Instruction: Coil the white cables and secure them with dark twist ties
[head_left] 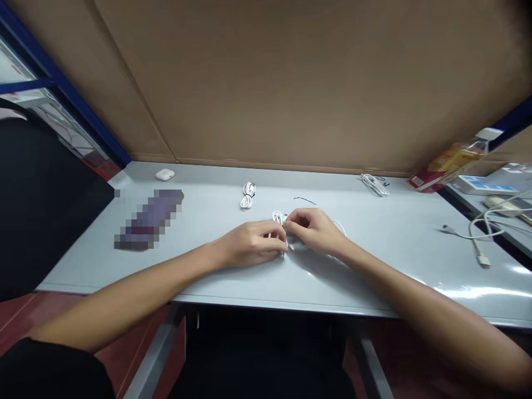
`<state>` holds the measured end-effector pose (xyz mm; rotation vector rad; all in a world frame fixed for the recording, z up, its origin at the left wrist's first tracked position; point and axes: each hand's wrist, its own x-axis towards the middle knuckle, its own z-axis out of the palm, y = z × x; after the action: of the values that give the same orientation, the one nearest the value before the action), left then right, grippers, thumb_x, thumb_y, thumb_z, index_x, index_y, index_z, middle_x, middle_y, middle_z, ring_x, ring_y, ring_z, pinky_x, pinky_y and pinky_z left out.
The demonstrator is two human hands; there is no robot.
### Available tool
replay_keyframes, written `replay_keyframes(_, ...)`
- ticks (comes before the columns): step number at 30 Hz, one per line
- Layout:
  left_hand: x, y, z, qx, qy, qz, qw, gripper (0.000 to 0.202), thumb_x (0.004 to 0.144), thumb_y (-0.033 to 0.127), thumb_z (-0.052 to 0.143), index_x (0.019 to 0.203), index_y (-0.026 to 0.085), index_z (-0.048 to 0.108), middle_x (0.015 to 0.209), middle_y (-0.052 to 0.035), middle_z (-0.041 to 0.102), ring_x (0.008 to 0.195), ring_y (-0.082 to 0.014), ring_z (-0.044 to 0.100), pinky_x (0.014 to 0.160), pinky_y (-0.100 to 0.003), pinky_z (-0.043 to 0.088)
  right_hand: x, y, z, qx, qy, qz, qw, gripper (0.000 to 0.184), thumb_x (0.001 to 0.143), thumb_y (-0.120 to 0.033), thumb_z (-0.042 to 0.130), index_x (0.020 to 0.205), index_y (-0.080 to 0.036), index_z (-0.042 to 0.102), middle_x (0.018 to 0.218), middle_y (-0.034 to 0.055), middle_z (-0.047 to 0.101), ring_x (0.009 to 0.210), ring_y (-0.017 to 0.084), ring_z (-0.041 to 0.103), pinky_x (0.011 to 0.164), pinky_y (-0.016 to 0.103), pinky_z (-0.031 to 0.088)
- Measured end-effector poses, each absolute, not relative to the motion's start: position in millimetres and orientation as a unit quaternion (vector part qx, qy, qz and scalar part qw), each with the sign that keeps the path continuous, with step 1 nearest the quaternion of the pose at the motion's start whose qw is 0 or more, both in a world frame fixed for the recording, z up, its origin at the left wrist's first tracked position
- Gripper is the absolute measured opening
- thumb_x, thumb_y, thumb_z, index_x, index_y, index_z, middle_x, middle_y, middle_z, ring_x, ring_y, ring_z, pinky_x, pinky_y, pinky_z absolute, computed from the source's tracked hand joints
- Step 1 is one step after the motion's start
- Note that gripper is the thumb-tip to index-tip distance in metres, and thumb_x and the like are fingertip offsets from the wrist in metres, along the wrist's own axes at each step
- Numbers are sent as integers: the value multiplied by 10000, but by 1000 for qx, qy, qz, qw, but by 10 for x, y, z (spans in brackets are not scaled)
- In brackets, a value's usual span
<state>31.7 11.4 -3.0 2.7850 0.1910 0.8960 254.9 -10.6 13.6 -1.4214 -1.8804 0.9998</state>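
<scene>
From my remote seat, the feed shows a long pale grey desk [357, 277] with a glossy sheen, set against a tan cardboard sheet [291, 83] that fills the upper frame. A blue metal frame [54, 83] runs along the upper left, and a dark red floor [124, 343] shows below the desk's near edge. Toward the back of the desk, from left to right, I can see a white earbud case [165, 174], a small coiled white cable [248, 195], a thin black wire [305, 200] and a bundled white cable [374, 184]. A red-and-yellow packet [446, 165] sits at the upper right corner, and a loose white cable with plug ends [477, 235] lies at the right edge.

Left of centre, a flat purple object [149, 219] is pixelated, so I can't tell what it is. A large black shape [41, 205] cuts off the left side, and I can't identify that either.

Both bare forearms reach in from the lower corners, and the hands nearly meet at the middle of the desk. The left hand [249, 244] curls palm-down around a thin white cable [277, 217], while the right hand [313, 230] pinches it from the other side. Their fingers hide most of the cable, so I can't make out the exact grip, though a loop shows above them.
</scene>
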Motion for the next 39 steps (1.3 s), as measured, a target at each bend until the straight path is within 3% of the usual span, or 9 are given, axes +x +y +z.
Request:
replay_keyframes(9, 302, 74, 10, 915, 125, 300, 239, 68, 907, 225, 657, 961, 220, 698, 960, -72, 733, 854, -188, 686, 801, -320, 570, 2557, -103, 110, -494, -723, 292, 385, 202, 935, -349, 621, 819, -193, 679, 779, 21, 695, 684, 156, 581, 637, 298, 435)
replay_keyframes(12, 308, 88, 4, 840, 244, 370, 313, 76, 918, 265, 664, 971, 212, 651, 854, -33, 709, 748, -160, 665, 719, -306, 567, 2548, -106, 122, -491, -710, 292, 412, 239, 952, -392, 624, 833, -195, 686, 824, 38, 713, 725, 167, 602, 654, 302, 448)
replay_keyframes(14, 312, 119, -15, 780, 304, 398, 375, 206, 903, 313, 704, 1056, 210, 611, 826, -12, 685, 691, -147, 661, 650, -284, 562, 2538, -108, 131, -486, -708, 301, 415, 243, 953, -406, 633, 853, -195, 701, 832, 41, 719, 733, 171, 608, 663, 306, 455)
replay_keyframes(16, 316, 154, -38, 743, 334, 383, 436, 360, 881, 372, 741, 1158, 215, 574, 842, -3, 676, 635, -143, 665, 569, -265, 544, 2525, -111, 136, -474, -709, 321, 413, 237, 955, -404, 635, 871, -196, 711, 838, 40, 721, 743, 174, 616, 676, 310, 463)
replay_keyframes(18, 323, 179, -60, 740, 349, 343, 461, 356, 884, 416, 739, 1139, 207, 605, 849, -11, 682, 599, -138, 660, 521, -251, 514, 2511, -115, 132, -463, -706, 342, 413, 227, 957, -397, 635, 880, -198, 716, 852, 40, 723, 762, 178, 628, 696, 314, 473)
replay_keyframes(22, 330, 197, -78, 772, 353, 314, 425, 250, 921, 424, 694, 905, 175, 688, 727, -11, 677, 597, -126, 622, 555, -246, 481, 2498, -109, 117, -464, -686, 362, 428, 231, 946, -413, 652, 874, -201, 707, 851, 38, 709, 784, 183, 627, 714, 315, 482)
replay_keyframes(27, 301, 253, -38, 741, 361, 339, 454, 287, 946, 462, 661, 949, 177, 688, 784, -22, 699, 645, -135, 626, 581, -253, 478, 2608, -57, 195, -495, -669, 326, 449, 245, 940, -431, 653, 861, -201, 684, 810, 32, 677, 735, 170, 585, 665, 303, 464)
replay_keyframes(33, 242, 356, 16, 755, 389, 386, 358, 279, 935, 460, 673, 894, 186, 710, 822, -23, 699, 657, -127, 564, 621, -268, 456, 2767, -30, 296, -467, -778, 238, 346, 207, 964, -350, 595, 846, -203, 680, 753, 16, 665, 652, 149, 541, 608, 293, 408)
replay_keyframes(39, 201, 414, 27, 812, 355, 356, 295, 233, 944, 407, 643, 878, 201, 729, 827, -23, 721, 654, -133, 542, 610, -275, 421, 2837, 0, 333, -450, -808, 268, 271, 214, 946, -349, 588, 839, -201, 701, 710, 8, 640, 616, 146, 518, 588, 294, 397)
